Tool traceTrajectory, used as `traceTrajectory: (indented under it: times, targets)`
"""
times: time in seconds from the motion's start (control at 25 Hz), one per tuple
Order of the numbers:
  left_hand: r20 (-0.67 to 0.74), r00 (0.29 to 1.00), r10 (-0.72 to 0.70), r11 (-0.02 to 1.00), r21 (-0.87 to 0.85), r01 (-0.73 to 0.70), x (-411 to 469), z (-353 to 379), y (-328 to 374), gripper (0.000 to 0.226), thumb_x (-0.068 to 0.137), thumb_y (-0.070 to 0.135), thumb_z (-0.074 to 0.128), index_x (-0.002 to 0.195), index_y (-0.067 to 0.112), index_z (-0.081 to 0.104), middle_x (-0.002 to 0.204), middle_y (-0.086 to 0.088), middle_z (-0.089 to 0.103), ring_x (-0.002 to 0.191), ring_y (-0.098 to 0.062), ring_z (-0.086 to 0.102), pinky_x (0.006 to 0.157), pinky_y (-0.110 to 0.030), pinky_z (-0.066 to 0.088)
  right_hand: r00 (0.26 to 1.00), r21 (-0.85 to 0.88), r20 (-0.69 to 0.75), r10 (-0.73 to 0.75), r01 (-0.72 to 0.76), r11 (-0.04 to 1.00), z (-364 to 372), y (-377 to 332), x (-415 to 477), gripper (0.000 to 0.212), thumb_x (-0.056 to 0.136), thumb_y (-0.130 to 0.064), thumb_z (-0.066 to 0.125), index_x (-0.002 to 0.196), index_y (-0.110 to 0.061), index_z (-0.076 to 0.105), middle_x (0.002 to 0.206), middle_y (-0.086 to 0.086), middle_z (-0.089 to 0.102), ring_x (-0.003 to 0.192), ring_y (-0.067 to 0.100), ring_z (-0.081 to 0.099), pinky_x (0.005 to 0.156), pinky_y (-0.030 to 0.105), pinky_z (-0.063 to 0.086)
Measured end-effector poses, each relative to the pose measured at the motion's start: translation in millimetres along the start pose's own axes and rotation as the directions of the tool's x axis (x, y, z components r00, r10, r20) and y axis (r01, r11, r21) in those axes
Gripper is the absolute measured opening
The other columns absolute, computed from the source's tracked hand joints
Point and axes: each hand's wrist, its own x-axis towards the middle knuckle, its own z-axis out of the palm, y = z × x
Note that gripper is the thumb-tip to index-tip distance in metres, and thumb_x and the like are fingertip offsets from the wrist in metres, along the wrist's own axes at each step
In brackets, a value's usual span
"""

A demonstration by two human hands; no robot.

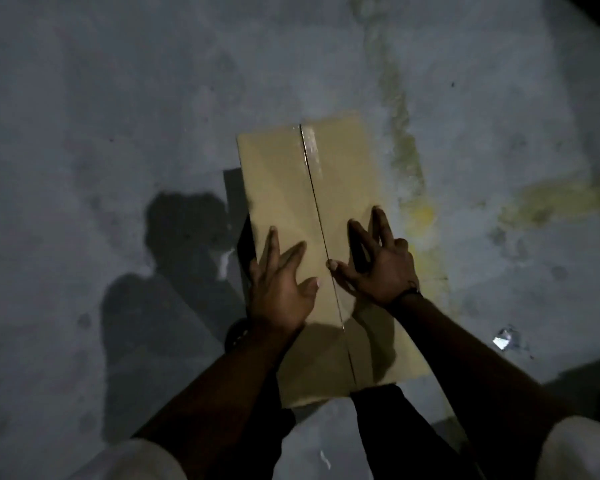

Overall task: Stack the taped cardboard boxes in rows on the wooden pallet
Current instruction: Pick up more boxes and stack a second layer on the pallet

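Stained grey concrete floor (118, 133) lies under a long tan cardboard box with a taped centre seam (291, 188). Left hand (279, 285) and right hand (378, 268) rest spread on top, clasping nothing; lifting from here, it could slip.

I take this for a warehouse or loading area. I see a bare, stained concrete floor (118, 116) with worn yellow painted lines (409, 174), dimly lit.
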Motion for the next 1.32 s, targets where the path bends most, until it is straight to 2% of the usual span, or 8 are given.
traceTrajectory:
  times: [0.16,0.32,0.52,0.6,0.72,0.96,1.08,1.32]
  targets:
    - [0.02,0.988,0.151,0.987,0.051,-0.152,-73.2,-95.0,72.6,0.078,0.083,0.077,0.054,0.153,0.047,0.036,0.171,0.016,-0.007,0.156,-0.034,0.012,0.12,-0.061,0.019,0.97,0.046,-0.08,0.231,-0.228,0.973,-109.1,-36.2,-105.3,0.097,0.077,-0.091,0.045,0.159,-0.045,0.023,0.171,-0.006,-0.003,0.13,0.043,0.041,0.107,0.049,0.041]
    - [0.124,0.944,0.305,0.939,0.128,-0.32,-163.1,-198.2,187.5,0.085,0.079,0.082,0.054,0.154,0.045,0.038,0.172,0.011,-0.002,0.153,-0.041,0.017,0.118,-0.06,0.018,0.855,0.23,-0.16,0.494,-0.454,0.861,-227.7,-62.8,-239.3,0.092,0.076,-0.093,0.045,0.155,-0.047,0.033,0.169,-0.009,0.009,0.133,0.044,0.04,0.11,0.051,0.038]
    - [0.187,0.801,0.569,0.774,0.208,-0.598,-272.5,-267.5,293.5,0.078,0.084,0.078,0.054,0.153,0.042,0.042,0.171,0.009,0.014,0.146,-0.04,0.024,0.113,-0.053,0.026,0.689,0.399,-0.32,0.65,-0.525,0.752,-311.3,-69.9,-400.1,0.097,0.073,-0.096,0.034,0.155,-0.043,0.036,0.169,-0.006,0.016,0.137,0.041,0.04,0.112,0.051,0.038]
    - [0.189,0.718,0.669,0.683,0.225,-0.695,-319.2,-272.5,319.3,0.072,0.087,0.073,0.055,0.151,0.042,0.044,0.17,0.01,0.019,0.144,-0.038,0.026,0.11,-0.05,0.029,0.607,0.488,-0.375,0.7,-0.513,0.706,-322.7,-64.1,-459.3,0.096,0.075,-0.094,0.042,0.154,-0.041,0.04,0.168,-0.003,0.018,0.14,0.039,0.039,0.114,0.051,0.037]
    - [0.215,0.56,0.8,0.522,0.212,-0.826,-394.6,-259.8,342.6,0.066,0.089,0.069,0.055,0.149,0.044,0.045,0.168,0.013,0.021,0.145,-0.036,0.025,0.111,-0.049,0.029,0.462,0.573,-0.442,0.769,-0.515,0.638,-315.1,-51.9,-548.7,0.088,0.08,-0.083,0.056,0.153,-0.037,0.043,0.169,-0.001,0.019,0.144,0.036,0.037,0.116,0.047,0.037]
    - [0.258,0.214,0.942,0.169,0.185,-0.968,-577.6,-199.8,358.5,0.062,0.091,0.071,0.049,0.148,0.046,0.048,0.167,0.014,0.024,0.145,-0.035,0.027,0.113,-0.052,0.029,0.093,0.691,-0.494,0.865,-0.561,0.455,-254.9,-20.6,-745.2,0.089,0.076,-0.089,0.053,0.151,-0.04,0.045,0.168,-0.002,0.021,0.136,0.039,0.042,0.108,0.049,0.042]
    - [0.333,0.088,0.939,0.045,0.134,-0.99,-651.6,-170.3,360.3,0.062,0.092,0.071,0.051,0.148,0.046,0.047,0.168,0.013,0.023,0.144,-0.038,0.027,0.113,-0.054,0.028,-0.015,0.7,-0.488,0.873,-0.604,0.381,-223.5,-13.0,-828.8,0.091,0.076,-0.09,0.051,0.151,-0.039,0.045,0.167,0.0,0.022,0.131,0.042,0.045,0.105,0.049,0.043]
    - [0.437,-0.05,0.898,-0.05,-0.013,-0.999,-784.5,-108.9,352.8,0.06,0.092,0.069,0.054,0.147,0.045,0.049,0.167,0.013,0.027,0.147,-0.037,0.028,0.117,-0.054,0.025,-0.158,0.751,-0.372,0.915,-0.63,0.196,-172.9,5.4,-970.1,0.092,0.074,-0.092,0.049,0.151,-0.042,0.044,0.168,-0.004,0.018,0.134,0.038,0.042,0.108,0.048,0.041]
